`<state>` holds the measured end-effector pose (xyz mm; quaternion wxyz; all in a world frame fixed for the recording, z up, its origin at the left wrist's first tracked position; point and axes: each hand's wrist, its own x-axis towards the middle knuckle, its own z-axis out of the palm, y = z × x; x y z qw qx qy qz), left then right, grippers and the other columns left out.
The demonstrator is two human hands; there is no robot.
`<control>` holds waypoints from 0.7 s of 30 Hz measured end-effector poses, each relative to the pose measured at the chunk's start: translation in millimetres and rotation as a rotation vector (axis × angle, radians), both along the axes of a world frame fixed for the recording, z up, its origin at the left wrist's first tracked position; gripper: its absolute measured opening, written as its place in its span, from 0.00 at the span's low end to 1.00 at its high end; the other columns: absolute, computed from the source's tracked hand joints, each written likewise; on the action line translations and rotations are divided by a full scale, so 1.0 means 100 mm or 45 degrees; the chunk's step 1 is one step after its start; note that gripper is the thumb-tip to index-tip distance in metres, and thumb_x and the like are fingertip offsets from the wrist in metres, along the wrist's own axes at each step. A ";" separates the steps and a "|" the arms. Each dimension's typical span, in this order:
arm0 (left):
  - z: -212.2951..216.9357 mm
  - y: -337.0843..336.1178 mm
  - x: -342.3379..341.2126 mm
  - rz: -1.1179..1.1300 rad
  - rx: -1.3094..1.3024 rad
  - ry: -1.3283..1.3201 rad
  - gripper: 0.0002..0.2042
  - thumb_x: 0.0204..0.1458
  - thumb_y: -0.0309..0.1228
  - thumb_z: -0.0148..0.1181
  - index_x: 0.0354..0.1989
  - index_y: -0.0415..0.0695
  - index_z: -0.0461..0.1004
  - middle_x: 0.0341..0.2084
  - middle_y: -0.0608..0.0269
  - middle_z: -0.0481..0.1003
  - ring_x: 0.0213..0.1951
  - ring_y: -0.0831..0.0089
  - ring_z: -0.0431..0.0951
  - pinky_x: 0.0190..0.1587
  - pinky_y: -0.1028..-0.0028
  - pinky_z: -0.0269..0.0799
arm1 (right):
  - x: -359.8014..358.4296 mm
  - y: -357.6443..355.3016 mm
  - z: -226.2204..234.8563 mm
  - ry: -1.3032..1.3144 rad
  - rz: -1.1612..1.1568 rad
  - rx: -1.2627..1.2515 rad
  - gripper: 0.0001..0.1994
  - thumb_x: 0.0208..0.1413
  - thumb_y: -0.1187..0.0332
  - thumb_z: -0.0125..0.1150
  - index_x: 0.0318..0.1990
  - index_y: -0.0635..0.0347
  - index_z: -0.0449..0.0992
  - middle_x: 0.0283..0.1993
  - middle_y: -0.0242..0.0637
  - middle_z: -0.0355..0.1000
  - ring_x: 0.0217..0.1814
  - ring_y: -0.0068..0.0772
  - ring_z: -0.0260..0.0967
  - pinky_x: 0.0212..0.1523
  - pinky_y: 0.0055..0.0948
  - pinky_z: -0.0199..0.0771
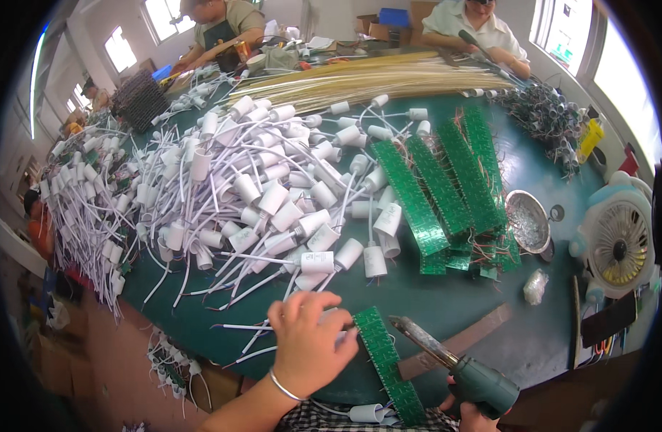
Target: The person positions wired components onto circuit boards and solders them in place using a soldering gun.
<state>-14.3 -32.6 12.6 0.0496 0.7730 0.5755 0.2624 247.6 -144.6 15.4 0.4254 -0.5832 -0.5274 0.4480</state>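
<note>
My left hand (305,338) is curled in at the upper end of a narrow green circuit board strip (385,360), its thumb close to the board's edge. Between the fingers shows a bit of white, which looks like a white cable; the fingers hide most of it. My right hand (469,416), partly cut off by the lower edge, grips a dark green soldering gun (482,385). Its metal tip points up and left, just right of the strip. Below, a white lamp holder (367,412) lies beside the strip's lower end, over my checked clothing.
A big heap of white lamp holders with cables (273,194) covers the left and middle. Stacked green circuit boards (453,180), a metal bowl (527,219), a crumpled clear lump (536,286), a brown bar (457,340) and a fan (619,248) stand rightward. Two people work across the table.
</note>
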 end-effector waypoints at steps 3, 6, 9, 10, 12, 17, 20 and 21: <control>0.12 0.30 -0.13 0.017 0.212 0.033 0.18 0.37 0.29 0.67 0.40 0.48 0.73 0.43 0.63 0.69 0.50 0.58 0.64 0.53 0.58 0.55 | 0.06 -0.04 -0.03 0.060 0.006 -0.089 0.10 0.56 0.74 0.54 0.43 0.70 0.73 0.28 0.38 0.73 0.27 0.29 0.69 0.32 0.29 0.71; 0.14 0.63 -0.18 0.021 0.150 0.148 0.23 0.36 0.26 0.69 0.45 0.46 0.70 0.44 0.60 0.70 0.49 0.55 0.66 0.54 0.58 0.57 | 0.08 -0.07 -0.14 0.199 0.013 0.091 0.10 0.57 0.72 0.54 0.43 0.70 0.73 0.28 0.39 0.73 0.27 0.30 0.69 0.32 0.30 0.71; 0.00 0.70 -0.37 -0.129 0.256 0.073 0.22 0.37 0.24 0.68 0.44 0.43 0.69 0.45 0.58 0.70 0.51 0.53 0.67 0.54 0.57 0.60 | 0.02 -0.01 -0.09 0.097 -0.012 0.109 0.11 0.58 0.71 0.54 0.43 0.70 0.73 0.28 0.39 0.73 0.28 0.32 0.69 0.32 0.31 0.72; 0.05 0.63 -0.33 -0.131 0.417 0.028 0.21 0.35 0.24 0.68 0.41 0.42 0.69 0.40 0.55 0.73 0.44 0.51 0.73 0.48 0.58 0.68 | 0.04 -0.01 -0.10 0.102 -0.021 0.102 0.11 0.58 0.71 0.54 0.43 0.70 0.73 0.28 0.39 0.73 0.28 0.32 0.69 0.32 0.31 0.72; 0.08 0.28 -0.33 -0.159 0.144 -0.257 0.20 0.33 0.24 0.68 0.38 0.42 0.68 0.33 0.55 0.75 0.33 0.51 0.76 0.38 0.59 0.73 | 0.09 -0.02 -0.12 0.153 0.018 0.067 0.11 0.58 0.70 0.54 0.43 0.70 0.73 0.28 0.40 0.73 0.28 0.32 0.70 0.33 0.32 0.72; 0.06 -0.31 0.00 -0.291 -0.012 -0.142 0.22 0.36 0.32 0.69 0.42 0.46 0.70 0.36 0.57 0.70 0.34 0.54 0.71 0.37 0.61 0.66 | 0.08 -0.06 -0.09 0.301 -0.035 -0.109 0.11 0.58 0.71 0.53 0.44 0.69 0.73 0.29 0.39 0.73 0.30 0.31 0.69 0.34 0.32 0.72; -0.04 -0.42 0.00 -0.248 -0.106 0.014 0.21 0.38 0.32 0.68 0.43 0.48 0.71 0.38 0.61 0.67 0.38 0.57 0.68 0.40 0.62 0.62 | 0.10 -0.08 -0.11 0.290 -0.010 -0.174 0.10 0.59 0.72 0.53 0.45 0.68 0.73 0.31 0.39 0.73 0.32 0.31 0.69 0.36 0.32 0.72; -0.06 -0.41 0.02 -0.253 -0.108 0.010 0.21 0.38 0.32 0.68 0.43 0.48 0.71 0.38 0.61 0.67 0.38 0.57 0.68 0.40 0.62 0.62 | 0.11 -0.08 -0.12 0.243 0.022 -0.147 0.10 0.59 0.73 0.54 0.46 0.67 0.73 0.32 0.38 0.73 0.32 0.31 0.69 0.37 0.32 0.71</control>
